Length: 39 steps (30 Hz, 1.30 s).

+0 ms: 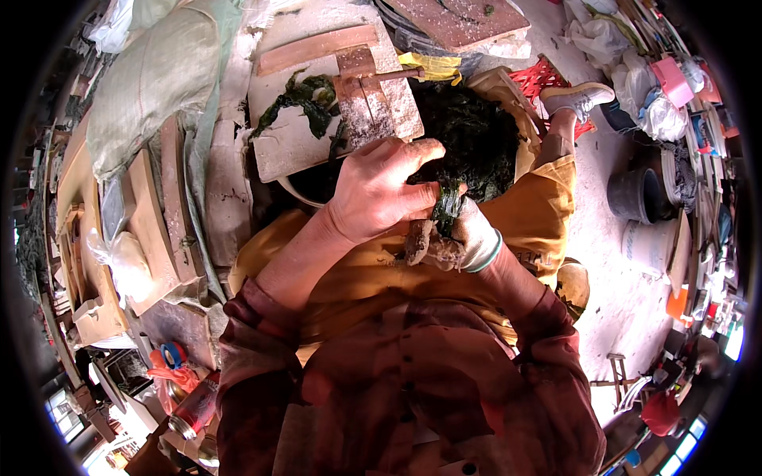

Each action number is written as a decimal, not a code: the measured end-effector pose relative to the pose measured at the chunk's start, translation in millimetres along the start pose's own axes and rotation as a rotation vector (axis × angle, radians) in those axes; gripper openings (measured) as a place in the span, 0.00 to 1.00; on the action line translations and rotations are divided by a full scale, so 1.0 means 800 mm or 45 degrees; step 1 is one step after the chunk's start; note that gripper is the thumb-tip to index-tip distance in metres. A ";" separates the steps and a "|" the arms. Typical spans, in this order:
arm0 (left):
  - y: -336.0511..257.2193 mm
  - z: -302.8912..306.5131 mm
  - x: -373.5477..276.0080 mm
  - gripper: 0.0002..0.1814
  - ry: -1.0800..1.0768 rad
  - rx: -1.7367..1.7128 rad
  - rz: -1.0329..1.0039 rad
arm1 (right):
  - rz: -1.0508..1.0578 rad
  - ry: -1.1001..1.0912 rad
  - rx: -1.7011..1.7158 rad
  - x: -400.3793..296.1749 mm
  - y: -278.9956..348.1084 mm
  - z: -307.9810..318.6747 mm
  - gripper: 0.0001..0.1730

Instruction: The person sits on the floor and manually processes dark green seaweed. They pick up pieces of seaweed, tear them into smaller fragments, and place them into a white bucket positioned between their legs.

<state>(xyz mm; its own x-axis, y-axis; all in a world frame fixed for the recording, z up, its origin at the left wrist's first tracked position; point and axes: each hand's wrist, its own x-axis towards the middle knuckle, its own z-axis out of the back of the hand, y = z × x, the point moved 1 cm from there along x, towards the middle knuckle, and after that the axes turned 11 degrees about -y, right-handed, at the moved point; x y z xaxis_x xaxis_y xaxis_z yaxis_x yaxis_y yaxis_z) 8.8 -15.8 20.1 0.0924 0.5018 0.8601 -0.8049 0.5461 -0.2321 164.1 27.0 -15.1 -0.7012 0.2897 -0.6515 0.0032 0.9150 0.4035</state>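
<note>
A strip of wet dark green seaweed point(447, 207) is between my two hands, above my lap. My right hand point(455, 244) wears a soiled fabric glove with a pale green cuff and grips the strip. My bare left hand point(387, 187) meets the strip from the left. Its index finger points out above, while the curled fingers press at the strip's edge, their tips partly hidden. Just beyond lies a heap of dark seaweed point(470, 143). On a white board point(286, 146) to the left are more seaweed pieces point(309, 98) and a wooden block point(364, 107) dusted with white grains.
A rod-like metal piece point(396, 75) sticks out across the block. Woven sacks point(158, 89) and timber boards point(152, 223) crowd the left. To the right stand a dark bucket point(634, 195) and plastic bags point(664, 116). A red flask point(195, 407) lies lower left.
</note>
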 end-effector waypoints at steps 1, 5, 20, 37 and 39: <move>0.001 -0.001 -0.001 0.10 -0.035 0.051 0.006 | 0.076 -0.056 -0.047 0.000 0.001 -0.003 0.31; 0.007 -0.003 -0.002 0.10 -0.139 0.229 -0.020 | 0.486 0.314 -0.297 0.006 0.021 0.010 0.34; 0.001 -0.009 0.005 0.07 0.082 0.270 0.351 | 1.830 -0.379 -1.264 0.004 0.038 0.030 0.18; 0.009 -0.026 -0.024 0.07 0.085 -0.419 1.095 | 1.105 -0.237 -1.492 0.031 0.049 0.042 0.32; 0.015 -0.019 -0.021 0.05 0.253 -0.691 1.692 | 1.264 -0.202 -1.511 0.025 0.051 0.031 0.34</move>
<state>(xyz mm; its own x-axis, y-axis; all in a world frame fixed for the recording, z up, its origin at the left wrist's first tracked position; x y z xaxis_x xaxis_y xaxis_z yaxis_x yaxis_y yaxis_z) 6.6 -7.5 -4.4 -0.4174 0.8889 -0.1889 -0.0464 -0.2284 -0.9725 167.7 77.1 -27.7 -0.6795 0.7187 0.1476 -0.1957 -0.3713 0.9076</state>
